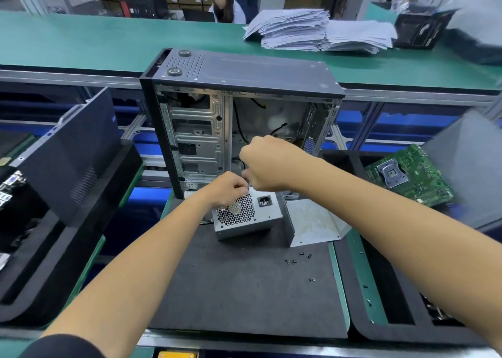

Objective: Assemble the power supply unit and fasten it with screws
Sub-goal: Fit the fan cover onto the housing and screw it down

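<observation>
Two hands gripping power supply, dark mat, green benches.

Power supply lies before the case, screws right.

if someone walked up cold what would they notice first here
First, the open computer case standing upright at the middle of the dark mat, its bare metal interior facing the camera. Right in front of it both hands, left hand and right hand, meet over the grey power supply unit lying on the mat. Loose black screws lie scattered to the right, and a green motherboard sits further right.
</observation>
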Demonstrator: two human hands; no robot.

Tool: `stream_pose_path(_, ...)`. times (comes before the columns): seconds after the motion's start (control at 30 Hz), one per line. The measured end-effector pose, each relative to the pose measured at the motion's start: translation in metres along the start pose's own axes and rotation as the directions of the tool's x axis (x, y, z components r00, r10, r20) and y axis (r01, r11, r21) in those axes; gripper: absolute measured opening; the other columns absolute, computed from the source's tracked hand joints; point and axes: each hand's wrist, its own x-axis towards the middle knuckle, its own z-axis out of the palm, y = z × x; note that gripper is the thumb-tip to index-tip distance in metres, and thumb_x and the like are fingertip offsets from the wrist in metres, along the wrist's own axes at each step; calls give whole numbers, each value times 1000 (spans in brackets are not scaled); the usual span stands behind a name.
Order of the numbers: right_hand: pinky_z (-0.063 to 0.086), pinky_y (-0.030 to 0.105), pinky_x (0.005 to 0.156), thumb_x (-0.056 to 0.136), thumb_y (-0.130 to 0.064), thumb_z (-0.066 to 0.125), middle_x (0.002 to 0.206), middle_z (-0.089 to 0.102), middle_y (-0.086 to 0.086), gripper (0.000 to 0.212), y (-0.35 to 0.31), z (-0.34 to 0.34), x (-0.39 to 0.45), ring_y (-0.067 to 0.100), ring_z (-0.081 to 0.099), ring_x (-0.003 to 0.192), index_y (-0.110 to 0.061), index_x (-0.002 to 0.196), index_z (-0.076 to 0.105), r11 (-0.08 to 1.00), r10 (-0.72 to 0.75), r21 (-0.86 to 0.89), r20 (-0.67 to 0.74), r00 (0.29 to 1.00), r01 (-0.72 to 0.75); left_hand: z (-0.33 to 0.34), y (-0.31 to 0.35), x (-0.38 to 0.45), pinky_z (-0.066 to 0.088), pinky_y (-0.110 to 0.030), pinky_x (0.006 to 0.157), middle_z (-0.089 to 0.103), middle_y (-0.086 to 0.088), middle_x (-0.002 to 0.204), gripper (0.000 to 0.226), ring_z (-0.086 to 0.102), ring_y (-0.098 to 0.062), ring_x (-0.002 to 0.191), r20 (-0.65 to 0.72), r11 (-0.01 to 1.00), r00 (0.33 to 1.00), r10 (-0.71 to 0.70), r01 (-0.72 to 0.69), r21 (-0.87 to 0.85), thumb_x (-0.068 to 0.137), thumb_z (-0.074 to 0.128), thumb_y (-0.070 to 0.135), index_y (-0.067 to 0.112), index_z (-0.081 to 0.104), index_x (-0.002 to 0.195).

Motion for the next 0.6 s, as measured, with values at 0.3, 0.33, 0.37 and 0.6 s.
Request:
stream_pose_path(0.3,27,27,48,92,-24,54,68,39,2,32,-6,0,11,17,40,55,-14,70,34,969,198,144,27,980,-200,-3,-2,2,35,-25,64,51,2,70,16,41,-11,66,-1,1000,1000,-23,23,-15,91,59,11,6,61,75)
stream_pose_path(0.33,30,29,50,90,-26,56,75,42,2,30,-5,-2,10,18,41,59,-14,72,35,974,155,155,65,986,-163,-5,-1,2,37,-19,63,55,4,70,14,43,-12,67,4,1000,1000,-28,28,-13,91,61,11,9,64,78)
stream_pose_path(0.37,32,30,55,89,-25,58,82,42,3,27,-4,-4,9,20,43,65,-14,77,36,979,113,157,100,989,-127,-7,-1,3,36,-12,59,56,9,66,19,45,-9,64,10,999,999,-33,33,-2,92,62,13,15,65,73)
stream_pose_path(0.6,21,24,45,85,-12,63,68,26,-2,39,6,-12,4,11,30,55,-17,66,29,997,58,38,46,997,-60,-14,0,7,41,-16,62,67,12,75,15,55,-3,69,45,996,995,-93,92,12,91,66,21,20,72,78)
